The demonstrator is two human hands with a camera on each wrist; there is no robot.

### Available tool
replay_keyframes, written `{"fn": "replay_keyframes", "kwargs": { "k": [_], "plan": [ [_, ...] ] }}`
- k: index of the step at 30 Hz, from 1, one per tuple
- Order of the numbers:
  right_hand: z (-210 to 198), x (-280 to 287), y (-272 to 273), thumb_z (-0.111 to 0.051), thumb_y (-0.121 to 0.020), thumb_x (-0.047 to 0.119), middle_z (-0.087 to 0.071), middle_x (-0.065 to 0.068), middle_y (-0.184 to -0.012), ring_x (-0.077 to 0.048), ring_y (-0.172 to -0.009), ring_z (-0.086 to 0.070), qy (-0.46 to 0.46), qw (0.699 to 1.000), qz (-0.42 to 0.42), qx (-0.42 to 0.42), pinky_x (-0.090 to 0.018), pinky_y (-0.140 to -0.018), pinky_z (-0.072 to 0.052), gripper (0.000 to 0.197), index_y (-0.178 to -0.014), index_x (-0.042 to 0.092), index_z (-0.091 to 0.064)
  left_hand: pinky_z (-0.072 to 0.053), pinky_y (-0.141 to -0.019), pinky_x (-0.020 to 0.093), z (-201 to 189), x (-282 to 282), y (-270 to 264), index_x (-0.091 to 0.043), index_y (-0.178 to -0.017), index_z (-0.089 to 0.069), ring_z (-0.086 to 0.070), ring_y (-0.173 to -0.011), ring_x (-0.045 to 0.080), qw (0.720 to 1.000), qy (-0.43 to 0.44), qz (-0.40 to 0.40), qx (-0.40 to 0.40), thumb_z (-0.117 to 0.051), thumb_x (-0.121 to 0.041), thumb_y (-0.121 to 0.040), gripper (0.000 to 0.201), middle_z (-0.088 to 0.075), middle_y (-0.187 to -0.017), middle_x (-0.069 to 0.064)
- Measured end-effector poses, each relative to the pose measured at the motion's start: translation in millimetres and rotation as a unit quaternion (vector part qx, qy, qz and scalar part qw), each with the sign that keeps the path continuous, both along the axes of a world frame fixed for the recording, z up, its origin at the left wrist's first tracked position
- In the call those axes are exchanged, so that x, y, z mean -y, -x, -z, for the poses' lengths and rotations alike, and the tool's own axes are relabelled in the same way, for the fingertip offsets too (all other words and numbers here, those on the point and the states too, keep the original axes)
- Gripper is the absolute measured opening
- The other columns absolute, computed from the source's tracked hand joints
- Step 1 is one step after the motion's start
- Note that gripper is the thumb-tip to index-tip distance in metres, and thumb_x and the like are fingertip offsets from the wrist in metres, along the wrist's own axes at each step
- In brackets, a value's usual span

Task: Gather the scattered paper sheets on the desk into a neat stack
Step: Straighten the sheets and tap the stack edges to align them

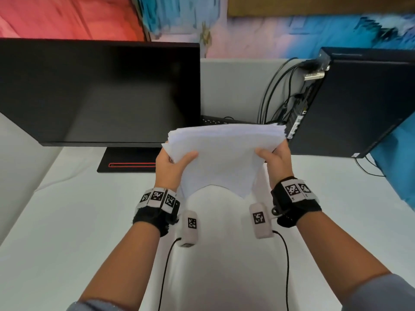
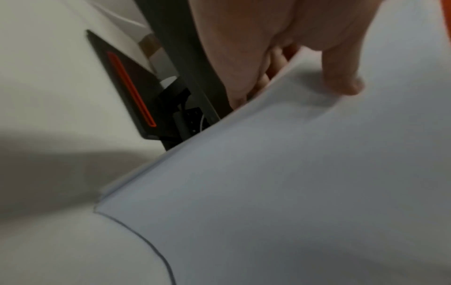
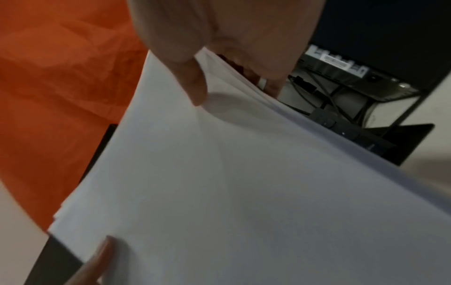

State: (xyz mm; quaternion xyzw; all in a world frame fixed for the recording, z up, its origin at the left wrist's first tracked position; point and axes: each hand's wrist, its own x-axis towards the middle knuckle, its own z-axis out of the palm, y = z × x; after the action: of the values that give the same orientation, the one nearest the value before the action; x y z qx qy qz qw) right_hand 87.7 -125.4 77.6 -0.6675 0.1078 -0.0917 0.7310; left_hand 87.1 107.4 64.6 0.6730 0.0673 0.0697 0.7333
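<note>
A bundle of white paper sheets is held up above the white desk, its far edges fanned and uneven. My left hand grips the bundle's left side, thumb on top and fingers beneath. My right hand grips the right side the same way. In the left wrist view the thumb presses on the top sheet, with fingers tucked under the edge. The right wrist view shows my right thumb on the paper sheets, whose layered edges show at the upper right.
A black monitor on a stand with a red stripe stands behind the left hand. A black computer tower with cables stands at the back right. A black keyboard lies just beyond the paper.
</note>
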Motion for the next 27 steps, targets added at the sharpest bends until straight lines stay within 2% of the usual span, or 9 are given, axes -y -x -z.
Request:
{"fn": "replay_keyframes", "kwargs": {
  "k": [3, 5, 7, 10, 13, 16, 19, 22, 27],
  "plan": [
    [-4, -4, -7, -0.054, -0.085, -0.007, -0.063, -0.004, -0.111, -0.018, -0.1, -0.06, 0.05, 0.999, -0.018, 0.009, -0.038, -0.091, -0.051, 0.042, -0.125, 0.008, -0.052, -0.053, -0.076, 0.031, 4, -13, 0, -0.01, -0.094, -0.066, -0.065, -0.083, 0.021, 0.999, 0.05, -0.008, 0.01, -0.064, -0.013, -0.087, 0.008, -0.07, -0.093, 0.007],
    [-6, -6, -8, -0.052, -0.088, -0.005, -0.062, -0.005, -0.113, -0.016, -0.099, -0.061, 0.055, 0.998, -0.02, 0.007, -0.035, -0.09, -0.05, 0.041, -0.126, 0.006, -0.051, -0.04, -0.074, 0.038, 7, -18, 1, -0.005, -0.073, -0.057, -0.045, -0.072, 0.026, 0.999, 0.049, -0.014, 0.016, -0.061, -0.025, -0.087, 0.024, -0.054, -0.076, 0.01],
    [-7, -9, -9, -0.05, -0.089, -0.005, -0.061, -0.006, -0.116, -0.015, -0.1, -0.061, 0.054, 0.998, -0.023, 0.008, -0.031, -0.087, -0.051, 0.043, -0.13, 0.006, -0.048, -0.03, -0.071, 0.036, 4, -17, 3, -0.014, -0.06, -0.046, -0.032, -0.068, 0.022, 0.999, 0.03, -0.021, 0.028, -0.055, -0.021, -0.091, 0.033, -0.041, -0.066, 0.004],
    [-8, -10, -10, -0.051, -0.087, -0.001, -0.06, -0.011, -0.125, -0.022, -0.109, -0.06, 0.049, 0.998, -0.028, 0.013, -0.036, -0.093, -0.05, 0.047, -0.133, 0.007, -0.046, -0.032, -0.059, 0.023, -11, -11, 2, -0.031, -0.054, -0.054, -0.034, -0.055, 0.006, 0.998, 0.017, -0.029, 0.049, -0.047, -0.01, -0.096, 0.048, -0.042, -0.055, -0.016],
    [-9, -9, -9, -0.053, -0.084, 0.004, -0.059, -0.013, -0.128, -0.028, -0.116, -0.058, 0.049, 0.998, -0.038, 0.012, -0.045, -0.099, -0.047, 0.05, -0.133, 0.007, -0.046, -0.037, -0.058, 0.019, -20, -11, -2, -0.028, -0.081, -0.07, -0.044, -0.058, 0.002, 0.996, 0.036, -0.028, 0.075, -0.046, -0.012, -0.097, 0.034, -0.054, -0.063, -0.016],
    [-10, -7, -8, -0.051, -0.089, -0.004, -0.059, -0.011, -0.125, -0.022, -0.111, -0.059, 0.041, 0.998, -0.042, 0.009, -0.042, -0.1, -0.047, 0.045, -0.133, 0.005, -0.045, -0.05, -0.081, 0.022, -24, -11, -6, -0.015, -0.122, -0.063, -0.061, -0.092, 0.008, 0.995, 0.074, -0.013, 0.07, -0.048, -0.018, -0.098, 0.029, -0.069, -0.108, -0.002],
    [-11, -7, -6, -0.053, -0.088, -0.006, -0.059, -0.01, -0.125, -0.014, -0.103, -0.062, 0.01, 0.998, -0.055, 0.008, -0.028, -0.084, -0.053, 0.05, -0.136, 0.006, -0.04, -0.049, -0.094, 0.024, -23, -7, -8, -0.035, -0.135, -0.045, -0.056, -0.121, 0.006, 0.995, 0.078, 0.015, 0.053, -0.061, -0.031, -0.087, 0.051, -0.052, -0.139, -0.008],
    [-11, -11, -5, -0.056, -0.086, -0.006, -0.062, -0.003, -0.116, -0.007, -0.093, -0.066, -0.053, 0.997, -0.061, 0.006, -0.018, -0.069, -0.054, 0.056, -0.136, 0.011, -0.038, -0.051, -0.096, 0.035, -21, 2, -10, -0.035, -0.137, -0.037, -0.055, -0.123, 0.016, 0.996, 0.086, 0.022, 0.02, -0.072, -0.037, -0.072, 0.073, -0.049, -0.139, -0.002],
    [-18, -19, -7, -0.061, -0.089, 0.014, -0.068, 0.004, -0.106, -0.002, -0.084, -0.069, -0.072, 0.997, -0.023, -0.005, -0.017, -0.063, -0.053, 0.04, -0.128, 0.013, -0.051, -0.055, -0.074, 0.029, -27, 9, -12, -0.013, -0.128, -0.049, -0.066, -0.105, 0.024, 0.993, 0.12, 0.002, -0.004, -0.072, -0.023, -0.075, 0.058, -0.064, -0.122, 0.011]
  ]
}}
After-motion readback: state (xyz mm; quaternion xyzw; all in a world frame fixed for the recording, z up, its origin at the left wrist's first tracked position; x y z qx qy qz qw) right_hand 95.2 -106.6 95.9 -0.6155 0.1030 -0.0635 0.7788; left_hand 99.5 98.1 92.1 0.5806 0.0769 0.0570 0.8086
